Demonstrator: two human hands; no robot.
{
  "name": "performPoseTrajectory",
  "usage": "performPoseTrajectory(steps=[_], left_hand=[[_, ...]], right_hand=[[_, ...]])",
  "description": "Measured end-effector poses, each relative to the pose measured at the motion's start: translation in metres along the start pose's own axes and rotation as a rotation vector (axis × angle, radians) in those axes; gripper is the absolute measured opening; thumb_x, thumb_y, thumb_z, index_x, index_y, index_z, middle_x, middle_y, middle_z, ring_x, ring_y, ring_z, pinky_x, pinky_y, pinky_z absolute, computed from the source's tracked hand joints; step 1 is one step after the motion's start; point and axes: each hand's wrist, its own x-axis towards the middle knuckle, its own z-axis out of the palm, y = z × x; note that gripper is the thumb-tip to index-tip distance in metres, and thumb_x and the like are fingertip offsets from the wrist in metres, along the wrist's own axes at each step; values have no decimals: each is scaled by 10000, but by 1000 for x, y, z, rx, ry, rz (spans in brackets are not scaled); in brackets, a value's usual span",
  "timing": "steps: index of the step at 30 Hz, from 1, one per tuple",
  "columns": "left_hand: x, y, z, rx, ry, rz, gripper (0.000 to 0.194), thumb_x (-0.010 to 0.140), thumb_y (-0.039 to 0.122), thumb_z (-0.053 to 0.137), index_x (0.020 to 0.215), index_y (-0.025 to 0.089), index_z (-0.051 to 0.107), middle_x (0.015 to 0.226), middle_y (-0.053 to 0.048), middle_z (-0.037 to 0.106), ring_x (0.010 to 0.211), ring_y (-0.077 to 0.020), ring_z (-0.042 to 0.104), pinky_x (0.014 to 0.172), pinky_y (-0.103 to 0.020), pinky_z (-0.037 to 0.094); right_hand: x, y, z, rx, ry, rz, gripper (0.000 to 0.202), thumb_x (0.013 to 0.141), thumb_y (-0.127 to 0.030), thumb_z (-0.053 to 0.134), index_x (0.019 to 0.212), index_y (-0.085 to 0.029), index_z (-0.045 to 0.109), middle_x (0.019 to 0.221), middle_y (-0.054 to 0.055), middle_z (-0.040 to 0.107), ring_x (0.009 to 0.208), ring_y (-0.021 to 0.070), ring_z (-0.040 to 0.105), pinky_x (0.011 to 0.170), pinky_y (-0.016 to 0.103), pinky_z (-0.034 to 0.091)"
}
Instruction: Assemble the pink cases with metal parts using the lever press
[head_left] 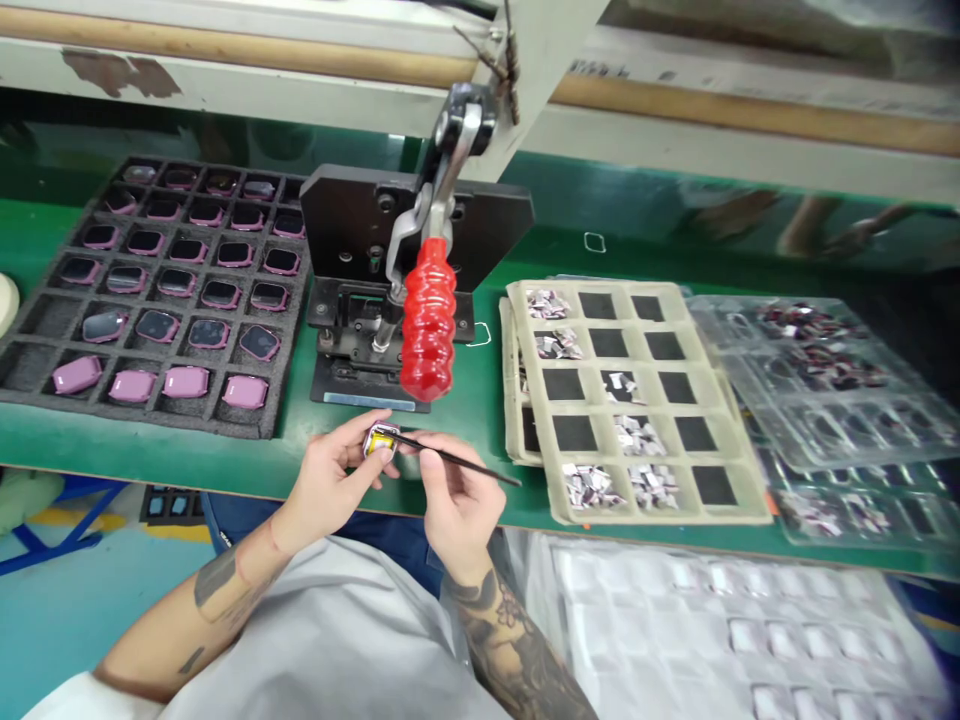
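My left hand [337, 475] pinches a small watch case [382, 441] with its yellow and white inside facing up, just over the front edge of the green bench. In my right hand [459, 500] are black tweezers [469, 464], held like a pen. Their tip reaches to the inside of the case; whether it grips any part is too small to tell. Right behind my hands stands a black toggle-clamp press [330, 240] with a red handle [428, 325].
On the left, a dark foam tray [279, 405] bears several pink-purple watches. To the right, a cream compartment tray [559, 510] holds small silvery pieces, with clear plastic trays [810, 455] beside it. A white tray [622, 650] sits below the bench edge.
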Motion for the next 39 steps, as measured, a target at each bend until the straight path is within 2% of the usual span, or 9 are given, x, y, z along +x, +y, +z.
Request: performPoseTrajectory(steps=[3,6,13,18,22,27,31,33,39], left_hand=[[0,0,-1,-9,-5,0,579,1001,400,863,1518,177,728,1097,-109,854,810,-189,815,658,-249,670],[2,1,3,-64,63,-2,583,979,412,886,1482,156,741,1060,-105,852,746,-159,775,628,-235,660],[5,6,7,-184,124,23,565,961,405,905,1444,159,745,1050,-128,859,754,-219,840,577,-254,645],[5,10,2,-237,77,51,594,997,490,859,1464,141,742,1082,-154,861,807,-254,863,661,-312,695],[5,10,1,-244,116,1,570,1020,494,828,1453,134,733,1076,-159,868,771,-246,855,647,-318,691],[2,5,4,-126,114,39,547,1037,422,818,1501,163,686,1110,-136,868,825,-230,852,692,-310,686],[-3,3,2,-35,110,47,482,1047,424,804,1443,170,700,1153,-136,874,863,-245,855,737,-341,697],[-5,2,-1,24,100,50,377,1053,425,795,1324,167,747,1177,-137,872,886,-247,854,762,-349,699],[-8,3,-6,132,69,59,328,1061,431,783,1275,184,755,1223,-125,863,890,-241,831,806,-377,689]], right_hand=[[1,-1,-2,186,-107,208,132,1098,-357,726,1116,-252,804,974,56,844,777,198,804,759,360,692],[-3,-5,-5,262,-179,163,139,1091,-354,725,1121,-241,801,990,72,835,797,219,808,754,392,702],[-3,-5,-10,26,137,-55,153,1067,-292,749,1200,-254,816,1098,87,834,962,253,841,846,427,729],[5,-7,-11,35,6,54,116,1074,-310,748,1155,-246,799,1060,72,848,835,204,824,791,370,700],[32,-30,-35,163,-132,-28,249,1087,-432,701,921,-248,723,694,-10,676,583,176,645,563,324,559],[56,-41,-67,-639,327,-555,219,1055,-214,714,1239,-287,808,1090,89,795,989,265,756,855,446,625],[42,-21,-63,-1158,-239,-496,449,1071,-117,605,1469,-287,727,1185,112,805,1093,297,727,946,487,595],[32,-14,-58,-1278,-363,-431,469,1066,-95,583,1496,-238,701,1230,130,800,1143,313,706,996,502,579],[39,-41,-93,-1196,-134,-395,435,1083,-111,525,1453,-260,701,1257,117,789,1108,285,715,958,463,580]])
